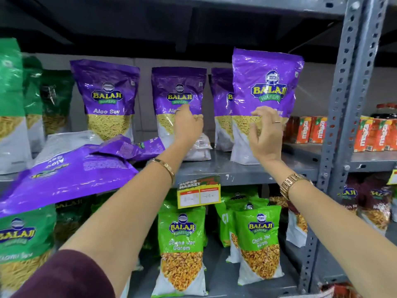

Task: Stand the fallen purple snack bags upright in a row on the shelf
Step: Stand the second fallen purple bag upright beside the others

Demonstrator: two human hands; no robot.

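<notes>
Three purple Aloo Sev bags stand upright at the back of the grey shelf (217, 168): one at the left (105, 95), one in the middle (171, 87), one half hidden (220, 93). A fourth purple bag (266, 82) stands nearer the front on the right. My right hand (266, 134) is spread against its lower front, fingers apart. My left hand (188, 123) reaches to the middle bag, fingertips touching its front. Fallen purple bags lie at the left: a large one (71, 175) hanging over the shelf edge, and two crumpled ones (124, 148) (153, 144) behind it.
Green snack bags (10, 100) stand at the shelf's far left and on the shelf below (182, 244). A price tag (198, 192) hangs from the shelf edge. A grey perforated upright (343, 104) bounds the right side, with orange juice cartons (318, 130) beyond it.
</notes>
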